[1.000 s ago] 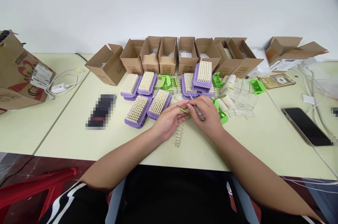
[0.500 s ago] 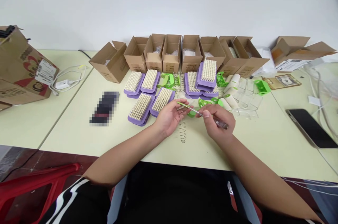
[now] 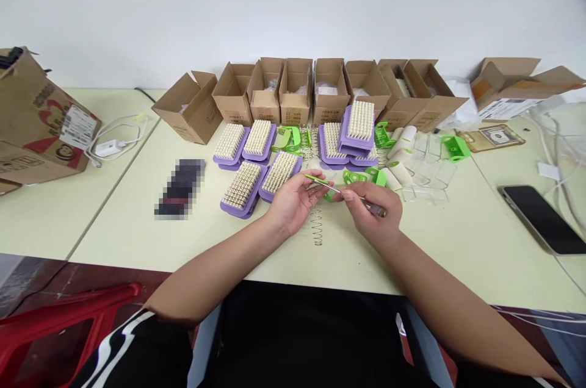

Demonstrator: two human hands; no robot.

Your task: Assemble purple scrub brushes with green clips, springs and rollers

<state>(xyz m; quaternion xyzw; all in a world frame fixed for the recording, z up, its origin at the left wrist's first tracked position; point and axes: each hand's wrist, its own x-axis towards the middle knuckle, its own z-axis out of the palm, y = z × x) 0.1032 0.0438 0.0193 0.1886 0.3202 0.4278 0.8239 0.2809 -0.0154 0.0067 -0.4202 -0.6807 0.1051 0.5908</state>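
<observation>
Middle of the cream table [image 3: 137,223], my two hands are up close together, not touching each other. My left hand [image 3: 293,202] is turned palm-up and curled, with its fingers pinched on a thin green plastic strip [image 3: 318,180]. My right hand [image 3: 370,208] is clamped on a slim metal tool [image 3: 376,209] with a dark handle, thumb and fingers closed round it. The tool's tip points left towards the green strip, just at my left fingers; can't tell if it touches.

Just below my hands, a coil spring [image 3: 316,226] lies on the table. Right beside my left hand are purple brushes with cream bristles [image 3: 280,172], more in a stack [image 3: 359,122] further ahead. Green plastic holders [image 3: 361,177] sit just past my right hand, near clear plastic pieces [image 3: 425,171] and cream rollers [image 3: 403,141]. More springs [image 3: 311,141] lie between the brushes.

Along the back, a row of open cardboard boxes [image 3: 295,92] stands against the wall. Off to the right is a phone [image 3: 538,220], face up; to the left, a pixelated object [image 3: 180,188], a white charger [image 3: 110,148] and a printed carton [image 3: 41,113]. Red stool [image 3: 59,333] at lower left, by the floor.
</observation>
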